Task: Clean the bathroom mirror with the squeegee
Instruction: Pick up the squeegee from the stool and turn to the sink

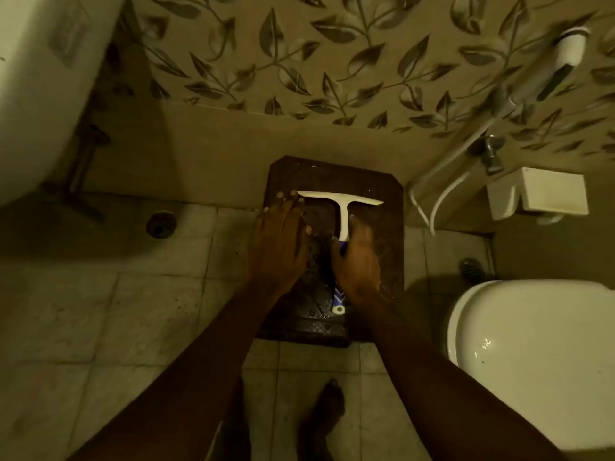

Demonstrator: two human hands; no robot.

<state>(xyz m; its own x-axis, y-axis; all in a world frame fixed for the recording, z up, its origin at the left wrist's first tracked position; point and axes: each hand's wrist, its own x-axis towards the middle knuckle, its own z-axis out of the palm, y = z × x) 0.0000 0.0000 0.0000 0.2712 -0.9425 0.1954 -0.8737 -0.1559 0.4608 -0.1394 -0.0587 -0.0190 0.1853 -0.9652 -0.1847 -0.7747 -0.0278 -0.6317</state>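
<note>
A dark-framed mirror [382, 194] lies flat on the bathroom floor against the wall, its surface wet and dim. On it rests a white squeegee [342, 202] with a T-shaped blade and a purple-patterned handle. My right hand [357, 264] is wrapped around that handle, with the blade near the mirror's far edge. Lying flat with fingers together, my left hand [279, 237] presses on the mirror's left side, fingertips beside the blade's left end.
A white toilet [532, 361] stands at the right, with a hose and spray handle [565, 58] on the leaf-patterned wall above. A white basin [36, 94] is at left, a floor drain [160, 224] below it. My bare foot [324, 414] is on the tiles.
</note>
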